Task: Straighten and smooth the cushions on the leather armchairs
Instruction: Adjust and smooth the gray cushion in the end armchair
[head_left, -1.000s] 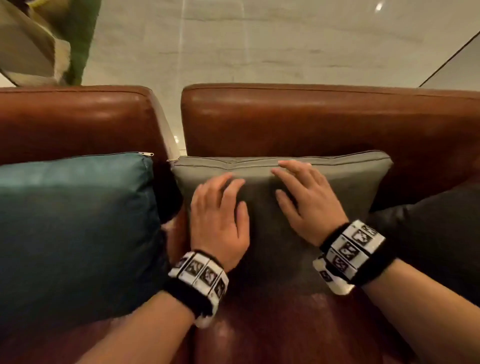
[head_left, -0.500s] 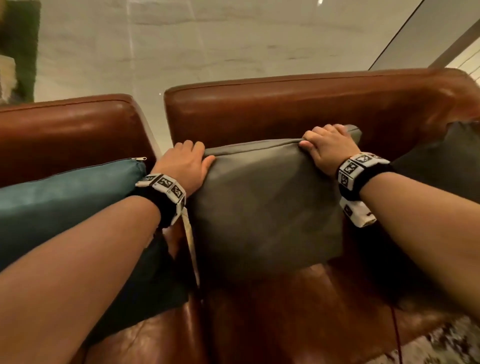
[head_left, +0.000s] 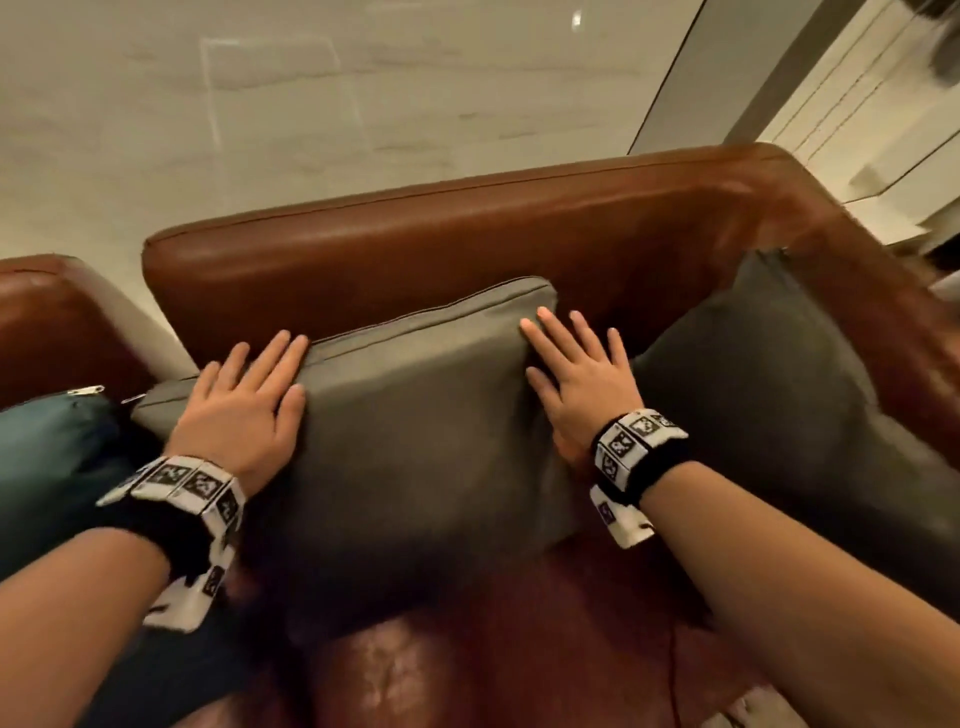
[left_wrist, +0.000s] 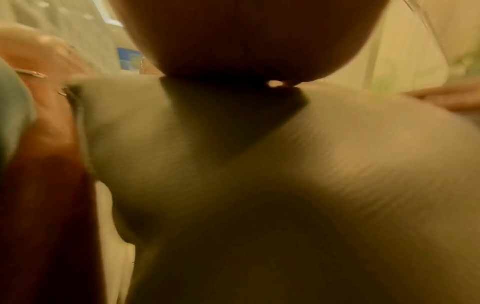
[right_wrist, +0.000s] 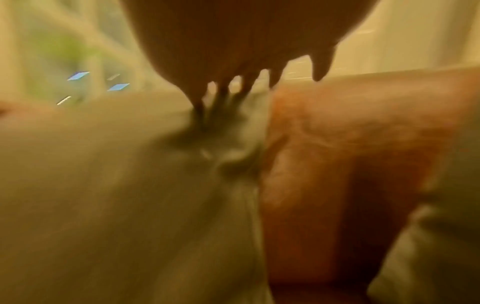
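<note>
A grey-green cushion (head_left: 415, 431) leans against the back of a brown leather armchair (head_left: 441, 244). My left hand (head_left: 244, 400) lies flat on its upper left part, fingers straight. On the cushion's right edge rests my right hand (head_left: 576, 374), flat, with fingers spread and pointing toward the chair back. Both wrist views are blurred: the cushion (left_wrist: 311, 164) fills the left one under my palm (left_wrist: 246, 37), and the right one shows my fingers (right_wrist: 221, 96) pressing into the cushion (right_wrist: 103, 185) beside the brown leather (right_wrist: 350, 144).
A darker grey cushion (head_left: 779, 395) leans in the chair's right corner. At the far left a teal cushion (head_left: 47, 467) sits on a second leather armchair (head_left: 47, 322). The brown seat (head_left: 519, 649) shows below the cushion. A pale marble floor (head_left: 363, 104) lies behind.
Both hands have let go of the cushion's top corners and now lie flat on its face. The view has swung right, bringing the dark grey cushion into sight.
</note>
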